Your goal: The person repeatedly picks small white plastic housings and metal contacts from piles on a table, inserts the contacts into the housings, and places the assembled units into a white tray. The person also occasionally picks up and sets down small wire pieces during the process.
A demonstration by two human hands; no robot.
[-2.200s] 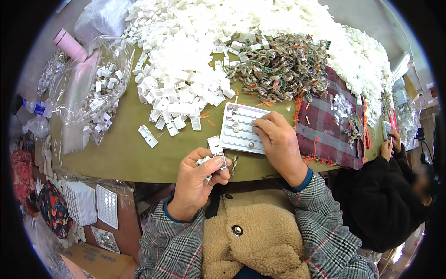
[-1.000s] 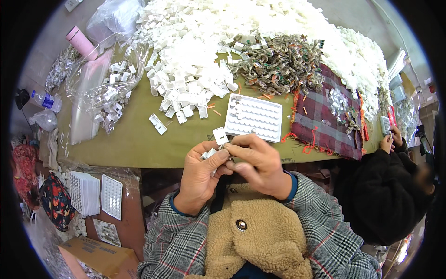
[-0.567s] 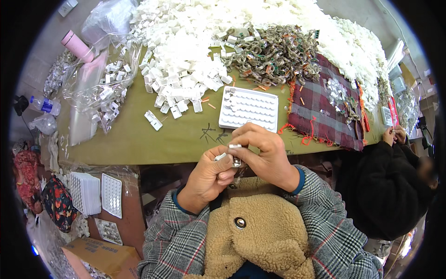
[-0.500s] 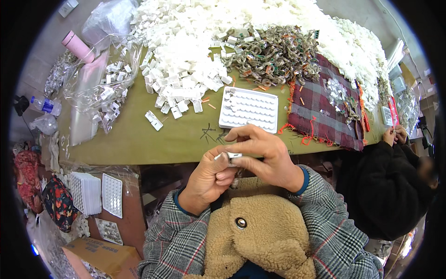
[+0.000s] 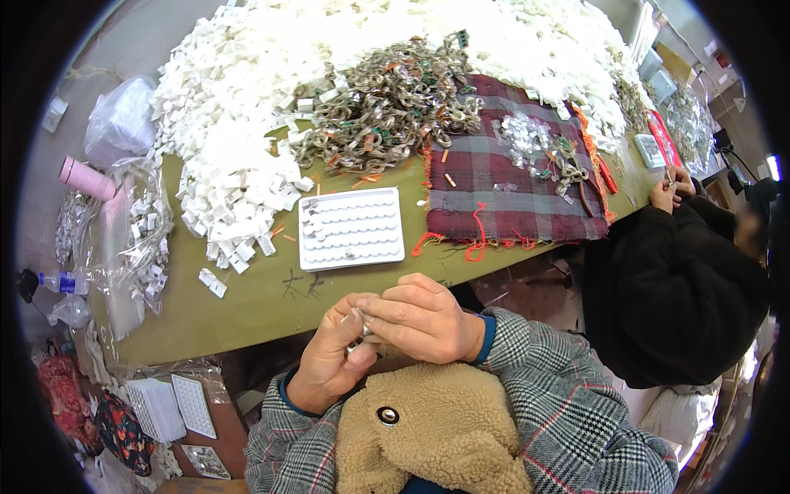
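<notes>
My left hand [image 5: 331, 356] and my right hand [image 5: 421, 321] meet in front of my body, just off the table's near edge. Both are closed on a small white plastic casing [image 5: 363, 332], mostly covered by the fingers. The right fingers lie over its top, while the left thumb and fingers grip it from the other side. Beyond the hands sits a white plastic tray [image 5: 362, 254] with rows of scalloped slots. A few small pieces lie in its left column and one near its front edge.
Loose white casings [image 5: 239, 193] heap across the olive table [image 5: 193, 317], beside a pile of bundled ribbon-like wires [image 5: 387, 115]. A plaid cloth [image 5: 461, 206] holds clear bits and pliers [image 5: 587, 198]. At right, a co-worker in black [image 5: 671, 288] handles something small. White trays [image 5: 156, 409] stack lower left.
My view has turned to the right, so the table things appear farther left. My right fingers have folded down over the casing, which shows less than before.
</notes>
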